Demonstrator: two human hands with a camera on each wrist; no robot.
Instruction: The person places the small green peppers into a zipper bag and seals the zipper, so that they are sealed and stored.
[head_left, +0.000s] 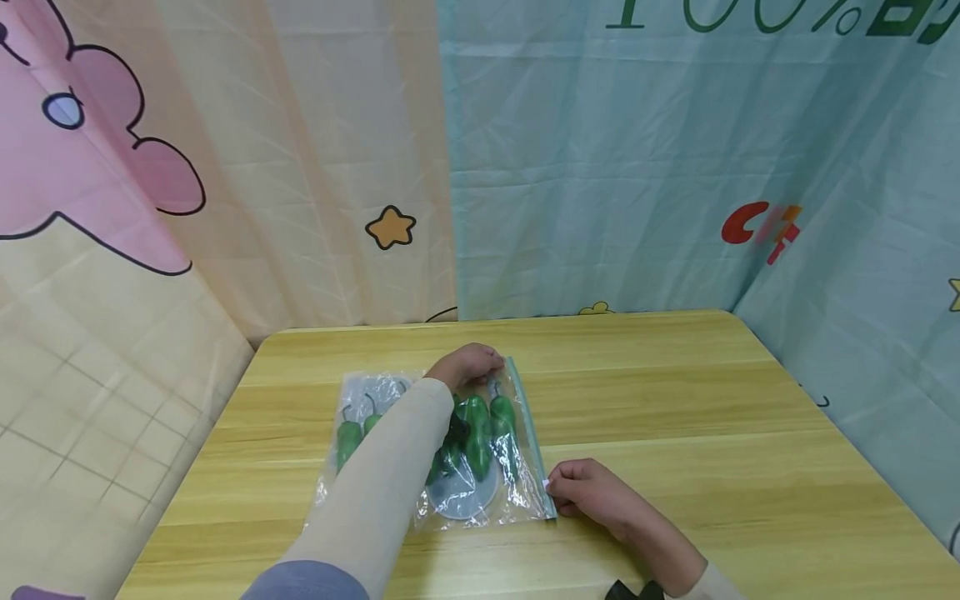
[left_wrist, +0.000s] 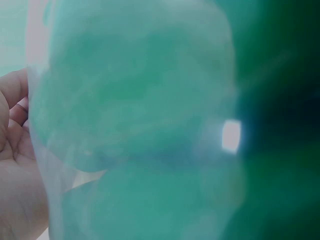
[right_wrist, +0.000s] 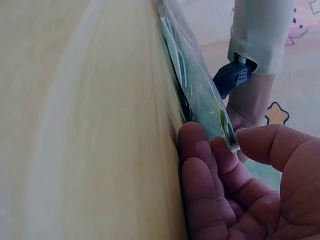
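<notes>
A clear zip bag (head_left: 517, 504) lies on the table with several green peppers (head_left: 477, 437) and a pale round dish (head_left: 461, 502) inside. Along its right side runs a blue-green zip strip (head_left: 528, 417). My left hand (head_left: 468, 364) reaches across the bag and pinches the far end by the strip. At the strip's near end, my right hand (head_left: 592, 492) pinches a small white slider (head_left: 547, 483) between thumb and finger. The right wrist view has the bag's edge at the thumb tip (right_wrist: 242, 137). Blurred green peppers (left_wrist: 125, 90) fill most of the left wrist view.
The wooden table (head_left: 675, 400) extends beyond the bag on both sides. Printed curtains (head_left: 585, 167) hang behind its far edge and along the sides. A black wrist camera (right_wrist: 234, 77) is strapped to the left arm, and another black piece (head_left: 633, 590) shows below the right wrist.
</notes>
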